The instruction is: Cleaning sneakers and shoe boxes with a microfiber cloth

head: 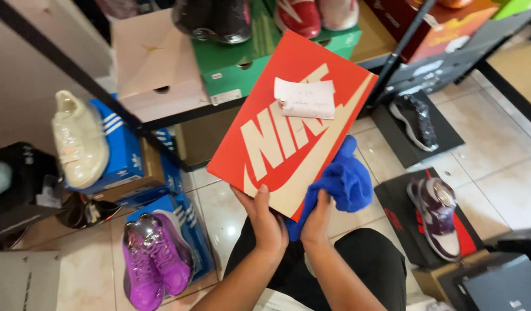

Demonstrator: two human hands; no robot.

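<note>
Red shoebox point(288, 124) tilts up-right from the near corner pinched by left hand point(265, 222), fingers beneath; right hand point(318, 222) beside it, fingers clutching blue cloth point(343, 181) under box edge.

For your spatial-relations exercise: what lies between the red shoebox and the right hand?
In the head view, a blue cloth is bunched between the red shoebox and the right hand.

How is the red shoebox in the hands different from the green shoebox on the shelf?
The red shoebox is tilted, held by the left hand and right hand; the green shoebox rests flat. A white paper lies on the red one, shoes on the green. Both are cardboard.
</note>
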